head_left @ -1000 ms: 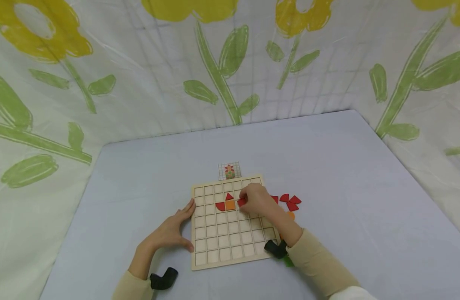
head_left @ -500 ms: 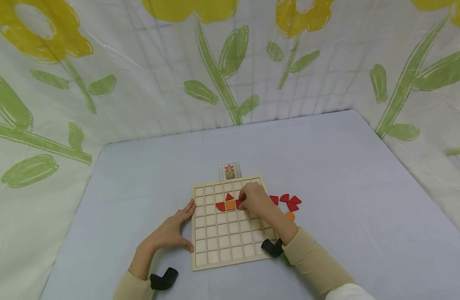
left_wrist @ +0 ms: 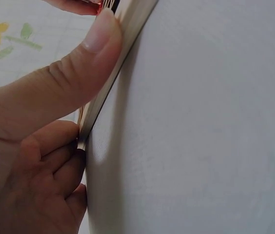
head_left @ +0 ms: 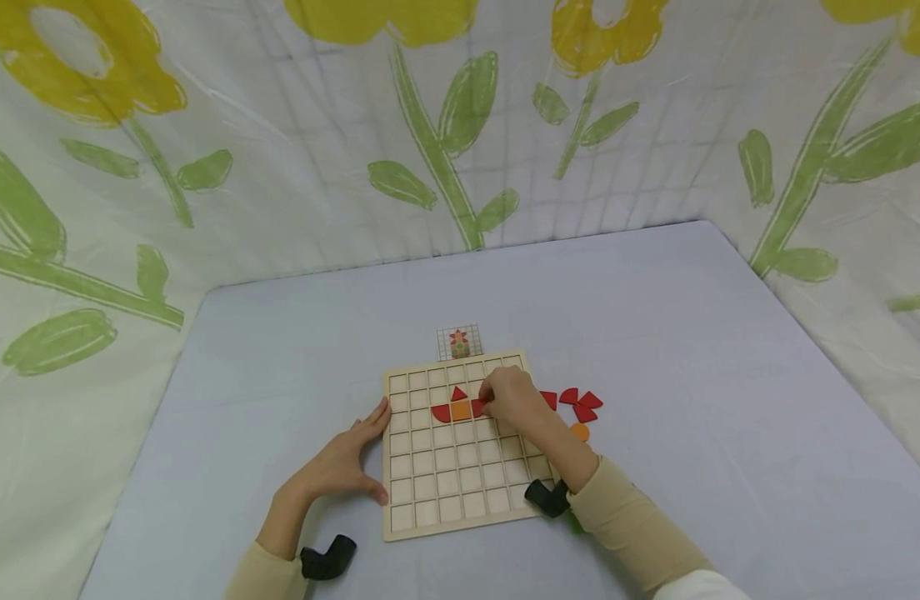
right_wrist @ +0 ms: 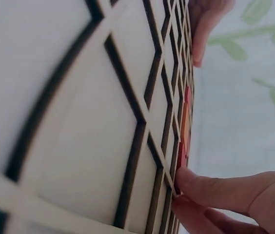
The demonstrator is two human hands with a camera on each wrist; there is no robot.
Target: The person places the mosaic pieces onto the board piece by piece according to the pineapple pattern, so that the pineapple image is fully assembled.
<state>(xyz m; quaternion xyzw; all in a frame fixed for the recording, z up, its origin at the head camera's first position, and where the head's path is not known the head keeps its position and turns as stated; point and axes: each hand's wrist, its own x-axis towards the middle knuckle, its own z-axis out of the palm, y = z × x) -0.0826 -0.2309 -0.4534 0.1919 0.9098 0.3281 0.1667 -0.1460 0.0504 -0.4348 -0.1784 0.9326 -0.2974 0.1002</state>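
A wooden grid board (head_left: 424, 485) lies on the table, its squares divided by raised strips. My right hand (head_left: 514, 398) is over its upper right part, thumb and fingertips pinching a red tile (head_left: 477, 407) in the square right of an orange square tile (head_left: 461, 410). The fingers partly cover that tile; in the right wrist view the thumb meets the red tile (right_wrist: 181, 157). Left of the orange tile sits a red quarter-circle tile (head_left: 441, 413), and above it a red triangle tile (head_left: 458, 393). My left hand (head_left: 345, 458) rests along the board's left edge, thumb and fingers spread.
Behind the board lies a small pattern card (head_left: 458, 342) with a coloured figure on a grid. Several loose red tiles (head_left: 585, 412) lie right of the board, near an orange round tile (head_left: 580, 432). A green piece (head_left: 576, 522) shows partly under the right forearm.
The red tile has moved slightly left and straightened into the square beside the orange tile, with my right hand still on it. My left hand has stayed at the board's edge.
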